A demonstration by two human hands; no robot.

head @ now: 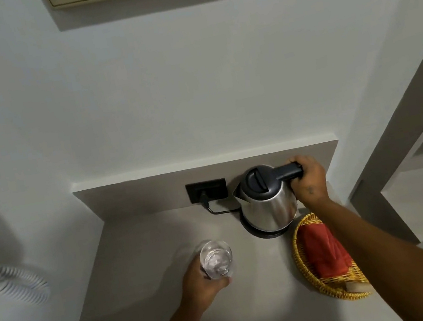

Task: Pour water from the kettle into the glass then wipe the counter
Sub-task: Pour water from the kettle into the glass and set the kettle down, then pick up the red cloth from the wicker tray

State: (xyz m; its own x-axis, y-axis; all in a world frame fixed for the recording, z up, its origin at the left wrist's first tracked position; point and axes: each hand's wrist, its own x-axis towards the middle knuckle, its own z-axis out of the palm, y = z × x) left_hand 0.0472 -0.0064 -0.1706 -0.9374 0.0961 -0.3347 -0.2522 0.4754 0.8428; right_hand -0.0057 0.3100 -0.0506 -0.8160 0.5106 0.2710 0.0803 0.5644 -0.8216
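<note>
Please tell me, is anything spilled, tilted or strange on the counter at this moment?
Nothing stands out. The steel kettle with black lid sits upright on its base, right hand on its handle. The left hand holds the clear glass upright. The grey counter looks dry.

Steel kettle (267, 201), black lid closed, upright on its black base at frame centre-right, spout pointing left. Clear glass (216, 258) lower centre, upright. Grey bench (137, 258) under both. Red cloth (323, 251) in basket, lower right.

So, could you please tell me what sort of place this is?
Probably a small kitchenette or hotel-room tea nook: a stainless-steel electric kettle on a grey counter, plugged into a black wall socket.
</note>
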